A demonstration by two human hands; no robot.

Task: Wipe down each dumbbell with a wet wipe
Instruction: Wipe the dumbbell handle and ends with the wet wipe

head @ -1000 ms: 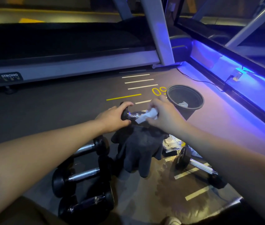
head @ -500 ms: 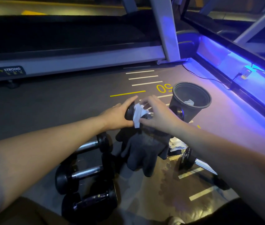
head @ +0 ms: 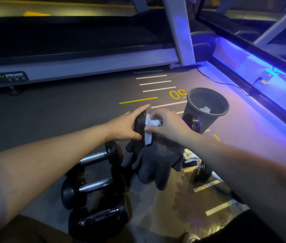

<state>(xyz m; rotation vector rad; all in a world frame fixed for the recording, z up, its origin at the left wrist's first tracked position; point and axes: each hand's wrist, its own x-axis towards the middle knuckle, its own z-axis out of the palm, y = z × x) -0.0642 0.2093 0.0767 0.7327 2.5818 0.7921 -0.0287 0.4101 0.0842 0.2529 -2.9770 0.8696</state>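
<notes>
A dim gym floor (head: 86, 116) with painted distance lines runs between a treadmill (head: 79, 67) and a blue-lit strip along the right wall. Above a pair of dark gloves (head: 156, 160), the left hand (head: 122, 127) grips one black end of a raised dumbbell (head: 139, 124), fingers curled over its rim. The right hand (head: 168, 124) pinches a white wet wipe (head: 150, 127) against the bar just inside that end. Three more dumbbells (head: 89, 188) lie together on the floor at lower left, and another dumbbell (head: 203, 171) rests to the right, partly hidden by the forearm. A used wipe (head: 205, 109) sits in the black bin (head: 191, 109) nearby. Judging by this, the job looks midway; which floor dumbbells are already clean cannot be told.
</notes>
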